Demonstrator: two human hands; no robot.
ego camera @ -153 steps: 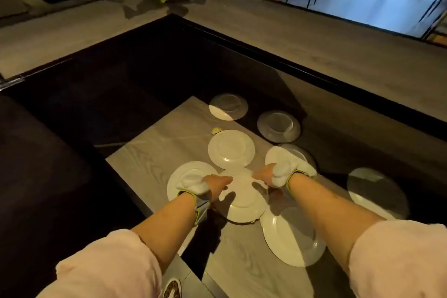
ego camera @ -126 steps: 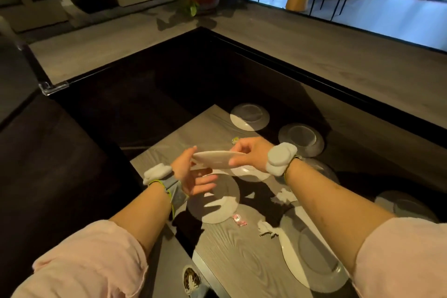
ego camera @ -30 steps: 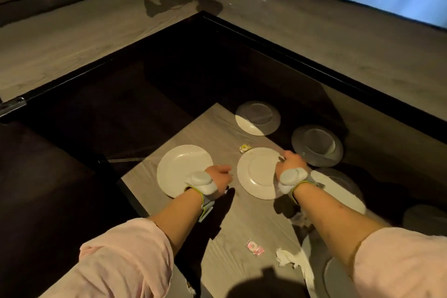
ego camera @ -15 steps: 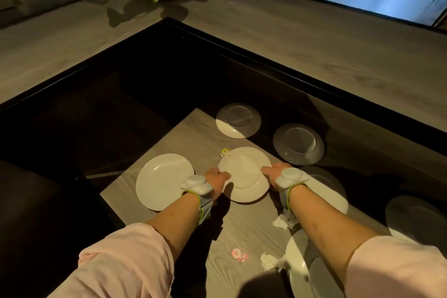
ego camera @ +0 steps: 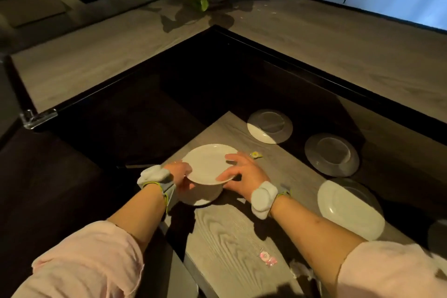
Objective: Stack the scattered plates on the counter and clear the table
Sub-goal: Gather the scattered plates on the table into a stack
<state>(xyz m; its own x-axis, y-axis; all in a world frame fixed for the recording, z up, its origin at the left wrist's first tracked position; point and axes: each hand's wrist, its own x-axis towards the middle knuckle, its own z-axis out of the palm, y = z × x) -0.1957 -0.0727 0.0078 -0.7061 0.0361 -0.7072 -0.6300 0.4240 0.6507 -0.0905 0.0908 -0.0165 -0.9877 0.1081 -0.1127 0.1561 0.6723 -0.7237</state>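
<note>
Item: round white ceramic plate (ego camera: 210, 164), lifted, tilted, directly over second white plate (ego camera: 201, 194) on grey wood-grain table (ego camera: 229, 237). My left hand (ego camera: 180, 174) pinches near-left rim; right hand (ego camera: 243, 175) fingers clamp right rim. Advice: level plate, centre over lower one, lower gently, release once seated. Three white plates (ego camera: 331, 154) remain scattered right.

White plate (ego camera: 209, 163) tilted above another plate (ego camera: 202, 195), table (ego camera: 232, 237) corner.

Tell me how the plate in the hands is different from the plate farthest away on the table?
The held plate is gripped by both hands, raised and tilted; the far plate lies flat, untouched. The held plate is brightly lit, the far plate mostly shaded. Both are round and white.
</note>
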